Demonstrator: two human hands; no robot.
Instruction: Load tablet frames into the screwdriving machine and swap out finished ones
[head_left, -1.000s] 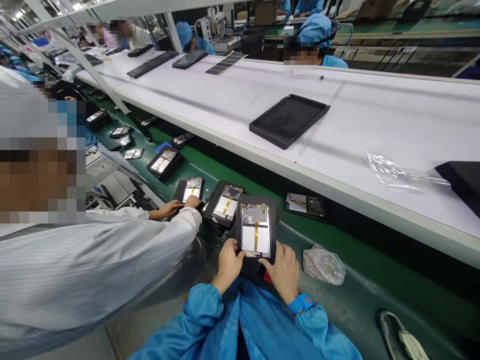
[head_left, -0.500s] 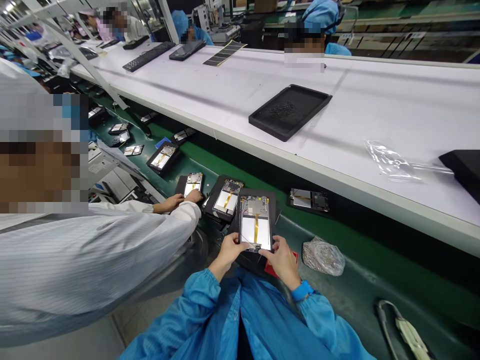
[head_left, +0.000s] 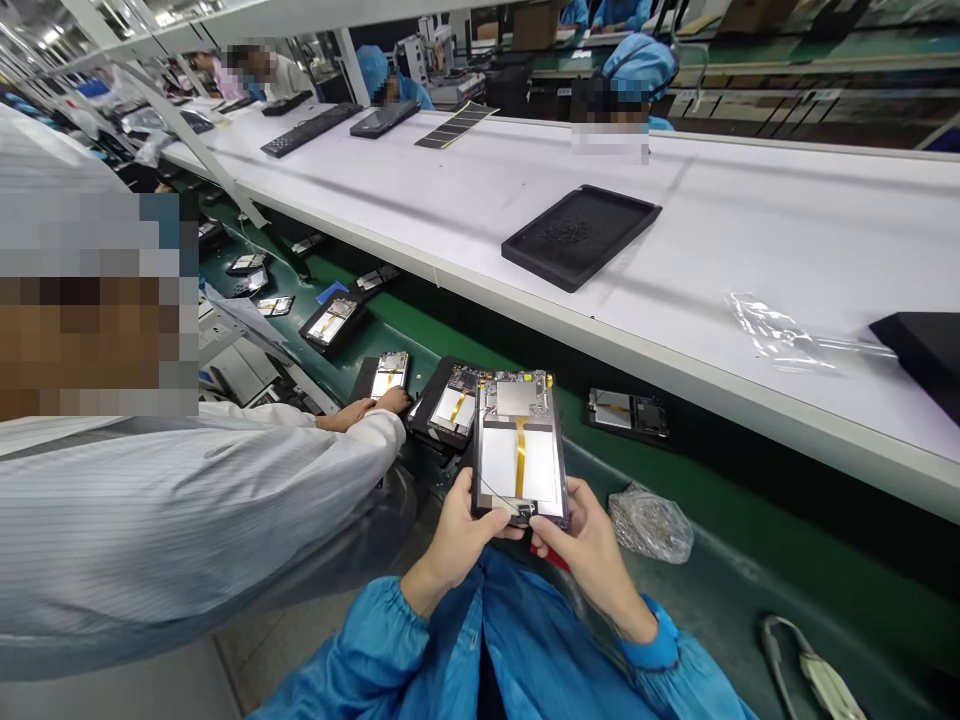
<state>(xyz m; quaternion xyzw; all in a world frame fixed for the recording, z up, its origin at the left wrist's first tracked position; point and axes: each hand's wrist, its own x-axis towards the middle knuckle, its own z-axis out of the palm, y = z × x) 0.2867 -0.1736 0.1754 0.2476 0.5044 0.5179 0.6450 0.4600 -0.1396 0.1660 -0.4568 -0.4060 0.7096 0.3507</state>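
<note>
White shelf (head_left: 780, 220): slants across the upper view, above the green bench.
Green bench (head_left: 720, 610): runs below the shelf, with opened devices spread along its far left.
Co-worker's sleeve (head_left: 187, 530): white and striped, filling the left side; it reaches to a smaller-looking device (head_left: 386, 375).
Blue smock (head_left: 517, 640): worn by the person, at the bottom centre.
Black tray (head_left: 581, 235): on the shelf, small dark pieces lying inside.
Open device (head_left: 499, 455): in both hands, over the bench edge before the smock, inner side up, circuit board at the far end; whether it touches anything beneath, I cannot tell.
Left hand (head_left: 465, 525): pinches the near left corner, thumb on top, fingers beneath.
Right hand (head_left: 592, 545): pinches the near right corner, thumb at the near edge, fingers curled around the side.
Neighbouring device (head_left: 457, 415): just left of the held one, partly overlapped in view.
Plastic bag (head_left: 651, 524): on the bench, right of the right hand.
Yellow strip (head_left: 520, 460): down the middle of the held device.
</note>
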